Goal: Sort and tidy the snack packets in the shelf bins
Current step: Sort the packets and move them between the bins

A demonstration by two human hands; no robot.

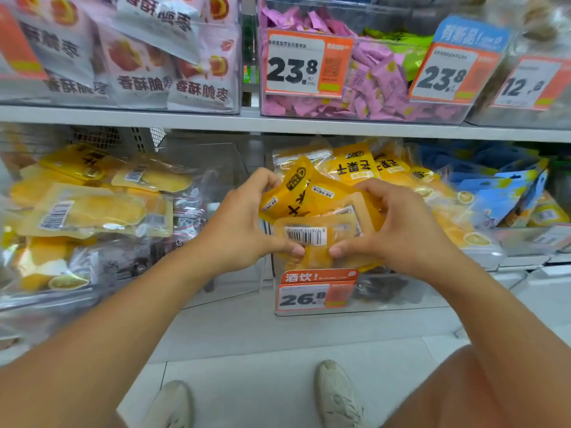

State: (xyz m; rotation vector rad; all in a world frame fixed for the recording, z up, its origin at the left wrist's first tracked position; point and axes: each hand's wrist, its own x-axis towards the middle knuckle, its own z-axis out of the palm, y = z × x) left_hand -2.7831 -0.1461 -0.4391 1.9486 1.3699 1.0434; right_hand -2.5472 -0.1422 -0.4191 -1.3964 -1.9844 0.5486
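Note:
Both my hands hold a small stack of yellow dried-mango packets [315, 211] in front of the middle clear bin [386, 299] on the lower shelf. My left hand [244, 223] grips the stack's left side, thumb on the front packet beside its barcode. My right hand [392, 223] grips the right side, thumb pressed near the same barcode. More yellow packets [355, 165] lie in the bin behind the stack. The bin to the left [197, 285] holds a loose pile of yellow packets [92, 208], barcodes up.
Blue packets [500, 186] fill the bin at the right. The upper shelf [278, 122] carries bins of pink sweets [380, 78] and jujube bags [139, 57], with price tags. A price tag [315, 291] hangs on the middle bin. My shoes [336, 393] stand on pale floor tiles.

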